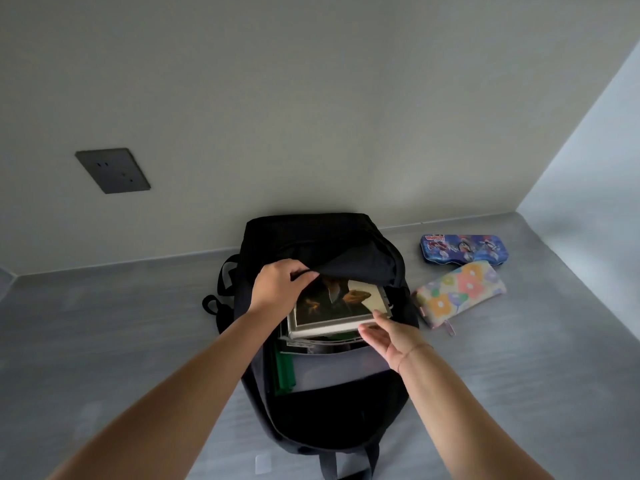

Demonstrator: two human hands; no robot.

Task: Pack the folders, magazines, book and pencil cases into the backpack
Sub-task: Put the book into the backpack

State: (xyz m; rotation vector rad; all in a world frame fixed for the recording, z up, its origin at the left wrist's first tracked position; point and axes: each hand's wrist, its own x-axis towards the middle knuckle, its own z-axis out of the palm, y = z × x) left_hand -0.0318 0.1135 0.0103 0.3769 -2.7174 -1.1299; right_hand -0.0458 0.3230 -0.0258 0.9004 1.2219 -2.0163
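the black backpack (pixel 311 424) lies open on the grey table (pixel 104 341), its mouth toward 12 o'clock. the left hand (pixel 278 284) grips the flap (pixel 349 268) edge, fingers curled round it, at 10 o'clock of the opening. the book (pixel 339 303), with a dark painting on its cover, sits in the mouth on top of magazines (pixel 311 342). a green folder (pixel 285 372) shows at its 7 o'clock, inside the backpack. the right hand (pixel 388 337) is released, fingers straight, at the book's 4 o'clock corner; i cannot tell whether it touches. a blue case (pixel 464 248) and a floral case (pixel 460 292) lie on the table at the backpack's 2 o'clock, just beside each other.
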